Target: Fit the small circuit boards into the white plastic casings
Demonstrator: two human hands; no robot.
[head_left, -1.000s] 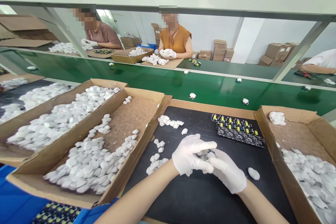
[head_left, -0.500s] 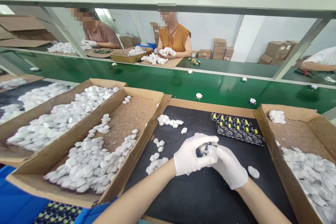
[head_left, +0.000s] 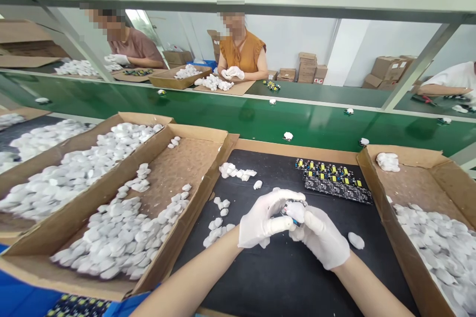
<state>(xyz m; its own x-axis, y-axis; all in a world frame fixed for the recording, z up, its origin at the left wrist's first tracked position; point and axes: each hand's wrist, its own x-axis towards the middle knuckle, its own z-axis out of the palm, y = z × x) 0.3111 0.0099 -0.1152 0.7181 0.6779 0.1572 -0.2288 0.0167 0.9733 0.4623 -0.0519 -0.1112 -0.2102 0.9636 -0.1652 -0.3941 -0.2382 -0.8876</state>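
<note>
In white gloves, my left hand [head_left: 262,219] and my right hand [head_left: 323,234] meet above the black mat. Between their fingertips is a small circuit board with a soft white padded piece [head_left: 295,210] on its upper side. Only a dark edge and a bit of blue of the board show; fingers hide the rest. The left thumb and fingers close on it from the left, the right thumb presses from the right. Behind the hands lies a row of joined circuit boards [head_left: 330,182] with yellow parts. A single white piece [head_left: 356,240] rests right of my right hand.
Cardboard trays [head_left: 219,163] of white pieces flank the black mat [head_left: 238,287], with another tray [head_left: 441,158] on the right. Beyond runs a green conveyor belt [head_left: 316,126] carrying small boards. Two co-workers sit across it; a third person's arm shows at far right.
The held board has turned, so its white piece now faces up into view. My left thumb has shifted lower along it. On the belt, the nearest boards have moved slightly right.
</note>
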